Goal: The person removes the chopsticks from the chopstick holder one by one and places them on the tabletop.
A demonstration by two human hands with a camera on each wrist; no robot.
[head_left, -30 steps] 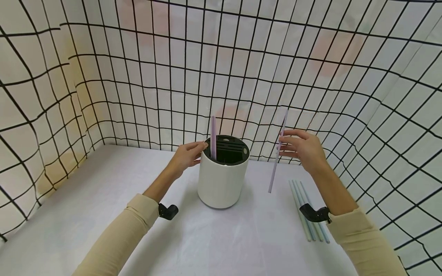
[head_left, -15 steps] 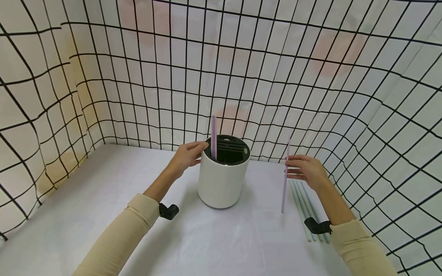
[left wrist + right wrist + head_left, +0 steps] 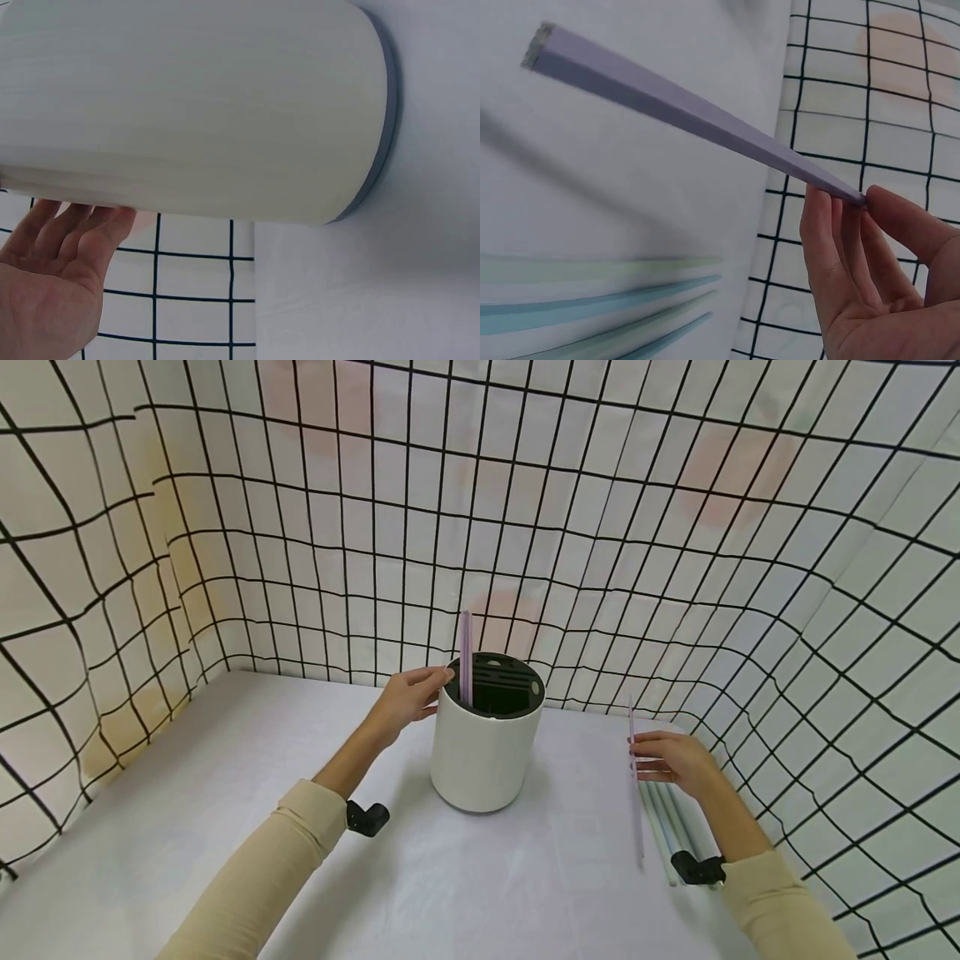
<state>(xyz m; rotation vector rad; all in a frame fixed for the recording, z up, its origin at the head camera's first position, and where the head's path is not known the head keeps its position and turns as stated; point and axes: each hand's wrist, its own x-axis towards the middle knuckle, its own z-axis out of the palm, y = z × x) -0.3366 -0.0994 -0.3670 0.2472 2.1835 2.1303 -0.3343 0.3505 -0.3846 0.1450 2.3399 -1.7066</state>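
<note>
One lilac stick (image 3: 636,785) pinched in right hand (image 3: 675,762).

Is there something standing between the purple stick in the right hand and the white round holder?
Nothing visible does. Between the thin purple stick, pinched by the right hand, and the white cylindrical holder lies only bare white tabletop. The blue-green sticks lie below the hand, away from the holder.

The left hand (image 3: 408,697) reaches forward on an outstretched arm, its straight fingers resting against the upper left side of the white holder (image 3: 486,747), near the rim. The right hand (image 3: 675,762) sits low, well to the right of the holder, thumb and fingertips pinching 1 purple stick (image 3: 635,785), forearm angled inward.
</note>
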